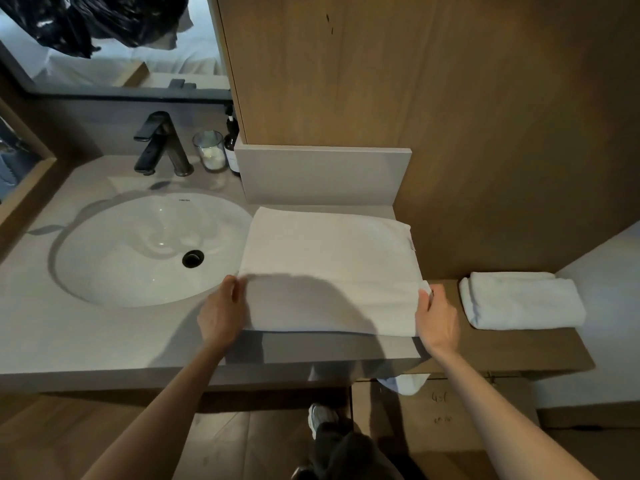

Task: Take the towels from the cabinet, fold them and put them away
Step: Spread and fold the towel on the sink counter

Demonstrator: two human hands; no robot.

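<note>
The grey surface (86, 327) fills the lower left of the view, with one white oval sink (149, 247) sunk into it at about 9 o'clock from the work. One white towel (329, 268) lies spread flat on the surface just right of the sink, its long axis running left to right, from 9 to 3 o'clock, and its near edge hanging close to the front lip of the surface. A second towel, the folded towel (521, 301), sits on one lower wooden shelf (519, 351) at 3 o'clock, apart from the spread one; so two towels can be counted for certain, while a white scrap below the surface edge at 5 o'clock is too unclear to name. Both hands are at the spread towel's side edges, towards its near corners, the towel lying ahead of them towards 12 o'clock: the left hand (221, 313) pinches the left edge with fingers curled, and the right hand (438, 317) grips the right edge, a bit of cloth showing past its fingers. Neither hand is nearer; they stand level, one at each end of the long axis. The next fold probably carries the near edge away to 12 o'clock. Smaller things stand at 11 o'clock: one dark tap (161, 143), one glass (209, 150), one dark bottle (231, 143).
</note>
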